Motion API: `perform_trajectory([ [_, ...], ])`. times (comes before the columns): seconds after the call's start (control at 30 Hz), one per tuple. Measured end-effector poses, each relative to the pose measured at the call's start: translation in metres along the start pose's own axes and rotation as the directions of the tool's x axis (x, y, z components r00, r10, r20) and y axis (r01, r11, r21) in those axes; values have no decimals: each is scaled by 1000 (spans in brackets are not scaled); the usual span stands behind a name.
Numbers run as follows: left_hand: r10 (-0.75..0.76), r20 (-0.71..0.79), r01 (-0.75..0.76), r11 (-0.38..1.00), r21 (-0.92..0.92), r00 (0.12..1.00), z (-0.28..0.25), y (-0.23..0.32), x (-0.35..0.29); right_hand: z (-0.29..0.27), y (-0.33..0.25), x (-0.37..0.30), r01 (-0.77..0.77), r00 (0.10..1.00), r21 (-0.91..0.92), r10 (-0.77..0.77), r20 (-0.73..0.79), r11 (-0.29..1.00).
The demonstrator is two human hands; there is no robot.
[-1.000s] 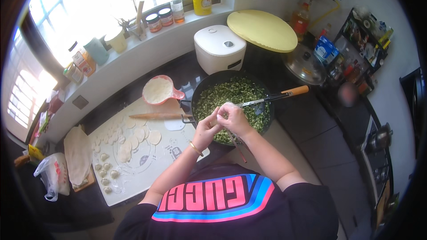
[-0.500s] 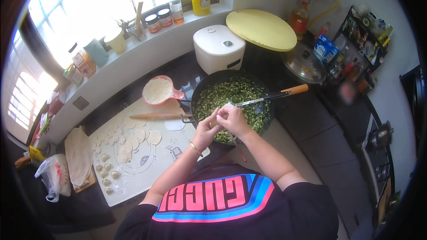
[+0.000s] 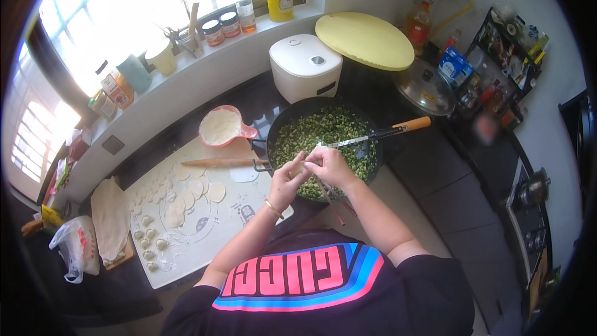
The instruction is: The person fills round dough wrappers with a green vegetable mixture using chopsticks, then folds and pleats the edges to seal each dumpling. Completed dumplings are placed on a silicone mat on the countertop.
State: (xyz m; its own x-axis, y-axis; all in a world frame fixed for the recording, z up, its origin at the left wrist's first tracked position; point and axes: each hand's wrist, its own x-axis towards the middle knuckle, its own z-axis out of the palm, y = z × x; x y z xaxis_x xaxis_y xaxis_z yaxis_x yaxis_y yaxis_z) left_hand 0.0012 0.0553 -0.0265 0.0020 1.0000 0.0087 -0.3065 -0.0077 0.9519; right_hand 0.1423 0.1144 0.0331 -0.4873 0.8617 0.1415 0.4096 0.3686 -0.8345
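Note:
Both my hands are held over the near left side of a black pan of chopped green filling. My left hand has closed fingers around a small pale dumpling, mostly hidden by the fingers. Fingers of my right hand pinch at the same dumpling's edge. Below the right hand, thin reddish chopsticks slant across the near rim of the pan; their upper ends are hidden. To the left, round dough wrappers and several finished dumplings lie on a white floured mat.
A rolling pin and a pink bowl of flour are near the mat's far edge. An orange-handled utensil rests across the pan's right rim. Behind stand a white rice cooker and a yellow round lid. A dough sheet lies far left.
My hands have shifted slightly, and more of the pale dough shows between them. A second chopstick has come into view below my right hand.

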Motion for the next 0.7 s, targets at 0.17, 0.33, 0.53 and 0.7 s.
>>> perform_trajectory([
  [0.17,20,75,-26,996,87,997,0,-1,2,6,5,1,57,996,-47,-60,-69,997],
  [0.33,1,72,-10,991,137,997,-1,2,5,11,2,-2,90,986,54,-81,-143,995],
  [0.53,33,42,-38,990,138,999,-2,-3,4,2,0,-2,-15,997,-22,13,-80,1000],
  [0.7,13,68,-22,990,139,998,6,7,0,15,3,-3,113,976,-55,-121,-181,992],
])
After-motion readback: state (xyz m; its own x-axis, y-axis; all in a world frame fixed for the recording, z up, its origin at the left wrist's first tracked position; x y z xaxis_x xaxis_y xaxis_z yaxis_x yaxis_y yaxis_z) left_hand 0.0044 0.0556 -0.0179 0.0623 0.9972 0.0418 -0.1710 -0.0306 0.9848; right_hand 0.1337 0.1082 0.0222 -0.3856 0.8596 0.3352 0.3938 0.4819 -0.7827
